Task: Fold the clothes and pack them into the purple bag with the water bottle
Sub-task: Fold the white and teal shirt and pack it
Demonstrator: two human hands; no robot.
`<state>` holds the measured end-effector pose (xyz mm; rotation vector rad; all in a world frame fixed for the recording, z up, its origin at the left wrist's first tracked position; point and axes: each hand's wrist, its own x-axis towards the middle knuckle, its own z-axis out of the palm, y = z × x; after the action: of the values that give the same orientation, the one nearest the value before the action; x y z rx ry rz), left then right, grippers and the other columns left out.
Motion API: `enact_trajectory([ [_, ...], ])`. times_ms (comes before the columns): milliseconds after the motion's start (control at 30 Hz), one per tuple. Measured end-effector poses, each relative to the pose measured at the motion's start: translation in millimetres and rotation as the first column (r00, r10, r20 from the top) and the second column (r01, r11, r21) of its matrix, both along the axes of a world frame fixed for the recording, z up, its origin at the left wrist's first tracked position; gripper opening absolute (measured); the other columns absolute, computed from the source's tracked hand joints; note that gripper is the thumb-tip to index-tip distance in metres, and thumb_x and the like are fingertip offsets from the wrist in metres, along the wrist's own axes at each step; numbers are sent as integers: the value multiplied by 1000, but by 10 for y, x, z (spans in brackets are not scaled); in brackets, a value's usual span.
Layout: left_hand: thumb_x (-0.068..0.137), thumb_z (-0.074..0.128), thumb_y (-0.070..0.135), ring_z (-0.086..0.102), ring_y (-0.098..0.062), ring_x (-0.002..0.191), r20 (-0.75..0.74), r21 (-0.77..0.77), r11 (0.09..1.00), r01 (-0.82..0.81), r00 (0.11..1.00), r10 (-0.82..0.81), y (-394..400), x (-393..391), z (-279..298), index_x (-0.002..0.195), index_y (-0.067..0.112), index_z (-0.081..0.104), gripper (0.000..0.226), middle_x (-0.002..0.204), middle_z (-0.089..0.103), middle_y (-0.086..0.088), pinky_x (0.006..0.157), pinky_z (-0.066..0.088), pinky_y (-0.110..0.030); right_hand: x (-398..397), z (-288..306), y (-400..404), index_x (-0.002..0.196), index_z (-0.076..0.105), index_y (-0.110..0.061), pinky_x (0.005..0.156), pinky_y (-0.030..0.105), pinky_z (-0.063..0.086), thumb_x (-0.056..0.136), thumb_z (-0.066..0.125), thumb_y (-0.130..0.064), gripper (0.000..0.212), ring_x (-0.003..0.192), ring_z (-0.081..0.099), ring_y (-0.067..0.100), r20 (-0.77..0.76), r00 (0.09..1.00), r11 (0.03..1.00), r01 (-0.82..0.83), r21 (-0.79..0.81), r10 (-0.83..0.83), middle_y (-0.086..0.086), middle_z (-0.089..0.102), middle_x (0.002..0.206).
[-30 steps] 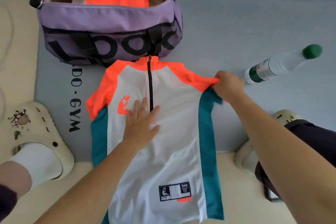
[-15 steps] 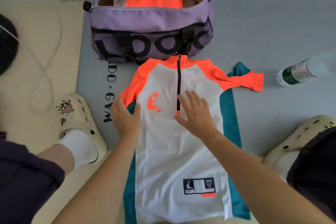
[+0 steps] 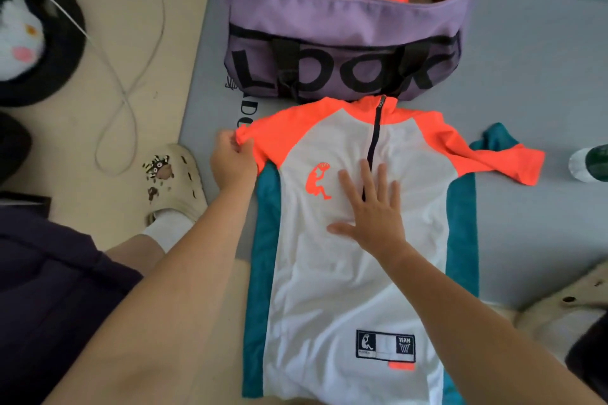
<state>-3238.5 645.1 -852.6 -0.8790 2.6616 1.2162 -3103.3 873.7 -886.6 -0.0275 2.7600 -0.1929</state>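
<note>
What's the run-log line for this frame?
left hand: pinches shirt sleeve | right hand: flat on shirt | bag: open | bottle: on floor

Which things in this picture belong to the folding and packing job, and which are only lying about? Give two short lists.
Job:
shirt, pressed flat by the right hand, its sleeve pinched by the left hand
purple bag, open, orange cloth inside
water bottle, at the right edge

Lying about:
black hat
white cord
clog on the foot
</note>
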Motion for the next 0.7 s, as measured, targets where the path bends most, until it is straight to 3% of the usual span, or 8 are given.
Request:
enact_trajectory([
  [67,92,57,23,58,-25,112,-131,-8,995,-102,986,100,-46,-22,80,120,12,53,31,113,60,-1,85,43,-28,-17,37,4,155,1,-33,115,60,12,70,52,-80,110,148,-3,42,28,1000,1000,0,-24,0,9,-8,163],
  [133,90,63,22,43,-20,132,-107,29,999,-43,993,46,-15,74,88,142,9,39,59,143,47,-8,107,34,-28,-29,104,52,155,4,-33,117,57,14,73,58,-74,107,149,-1,39,33,999,997,10,-82,-8,9,-2,163],
  [200,86,67,22,47,-26,128,14,57,998,-9,1000,8,81,302,18,137,5,43,59,139,50,-13,108,37,-32,7,199,146,155,11,-30,117,52,20,77,65,-65,102,149,9,36,-9,996,986,85,-140,-87,13,10,162],
  [267,83,67,24,58,-36,110,157,31,999,-23,987,18,189,587,-71,120,-1,53,47,120,59,-19,91,51,-44,111,291,285,154,21,-23,114,49,25,79,70,-55,95,146,18,36,-87,951,938,272,-213,-296,19,20,157],
  [367,81,68,27,63,-32,88,255,65,990,-128,961,107,279,935,-132,109,1,54,41,101,65,-15,68,48,-35,321,381,542,149,31,-12,106,49,32,79,74,-44,88,137,31,39,-122,758,759,602,-248,-641,24,34,147],
  [500,83,67,40,48,-19,53,378,132,977,-169,919,107,236,1095,-150,86,4,60,37,64,53,-5,45,33,-25,540,409,961,142,37,1,103,44,32,79,76,-38,83,125,42,42,-46,457,451,850,-271,-888,28,46,134],
  [567,84,67,45,49,-20,58,416,176,971,-160,906,74,147,1071,-128,79,11,59,35,65,51,-3,50,37,-27,559,382,1121,140,38,-1,102,43,33,83,73,-36,75,124,43,41,50,328,301,910,-283,-943,26,46,134],
  [700,86,71,34,62,-27,90,427,346,912,-222,903,58,-46,1023,-84,94,13,61,25,98,66,-11,87,54,-45,487,345,1267,119,52,-7,79,36,43,84,71,-34,48,96,55,31,271,134,49,953,-297,-953,12,56,112],
])
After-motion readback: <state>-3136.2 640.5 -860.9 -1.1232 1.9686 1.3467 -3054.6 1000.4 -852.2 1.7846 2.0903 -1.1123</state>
